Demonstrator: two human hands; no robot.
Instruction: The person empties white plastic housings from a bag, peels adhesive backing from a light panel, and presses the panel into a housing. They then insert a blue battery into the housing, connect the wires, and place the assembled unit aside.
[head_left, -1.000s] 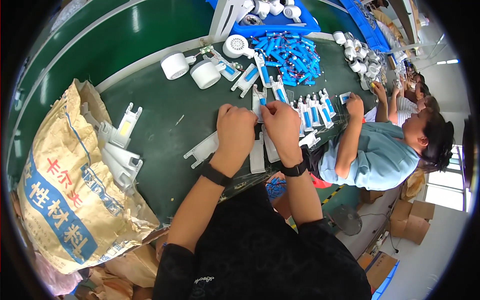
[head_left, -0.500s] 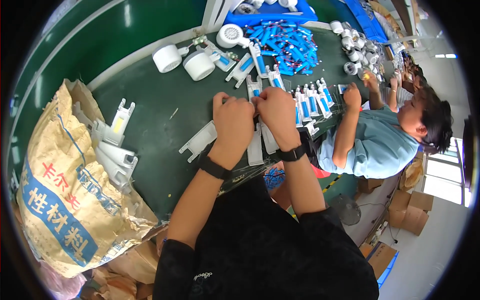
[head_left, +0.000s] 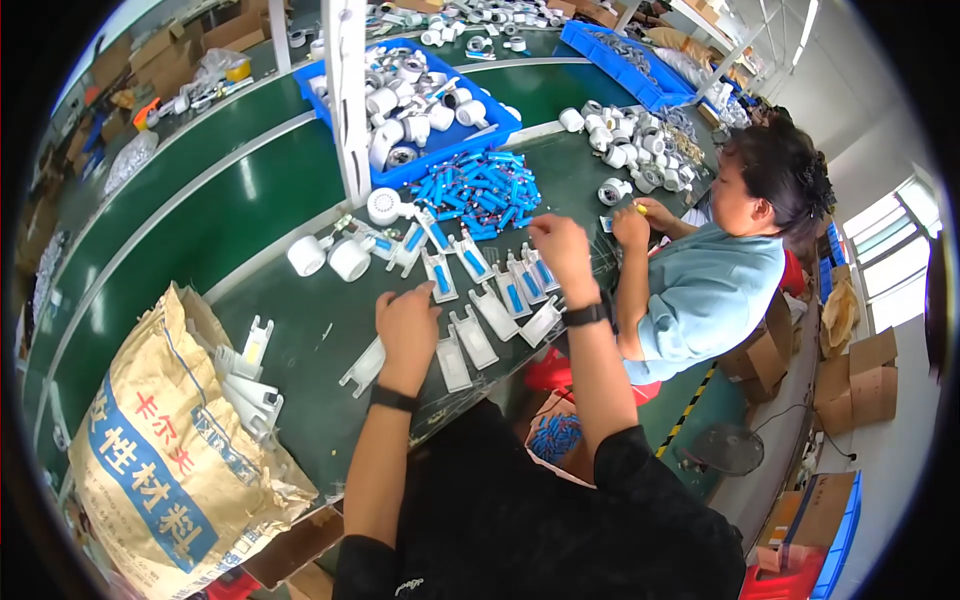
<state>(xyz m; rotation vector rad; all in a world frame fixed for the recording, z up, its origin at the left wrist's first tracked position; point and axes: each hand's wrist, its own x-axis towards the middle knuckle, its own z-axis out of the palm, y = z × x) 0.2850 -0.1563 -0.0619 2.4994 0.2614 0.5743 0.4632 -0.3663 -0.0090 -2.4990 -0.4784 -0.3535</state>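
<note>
My left hand (head_left: 408, 335) is over the green worktop, its fingers stretched toward the lower end of a white handle shell (head_left: 437, 275) with a blue battery inside. Whether the fingertips touch that shell is hard to tell. Beside it lie more shells with batteries, including one (head_left: 472, 262) to its right. Bare shells (head_left: 472, 338) lie to the right of my left hand, and another (head_left: 363, 368) is at its left. My right hand (head_left: 562, 255) is raised by the right edge of a blue battery heap (head_left: 480, 190). Its fingers bend loosely, fingertips partly hidden, and nothing shows in them.
A large paper sack (head_left: 150, 440) stands at the left, white shells (head_left: 250, 385) by its mouth. Beyond the battery heap are a blue crate (head_left: 505, 128) of white round-headed parts and a metal post (head_left: 345, 100). A co-worker (head_left: 700, 280) sits at the right, hands over the worktop.
My hands have separated from the shell they were both on. The right went right toward the battery heap, while the left stayed near the shells. The view has tilted up, showing more worktop beyond.
</note>
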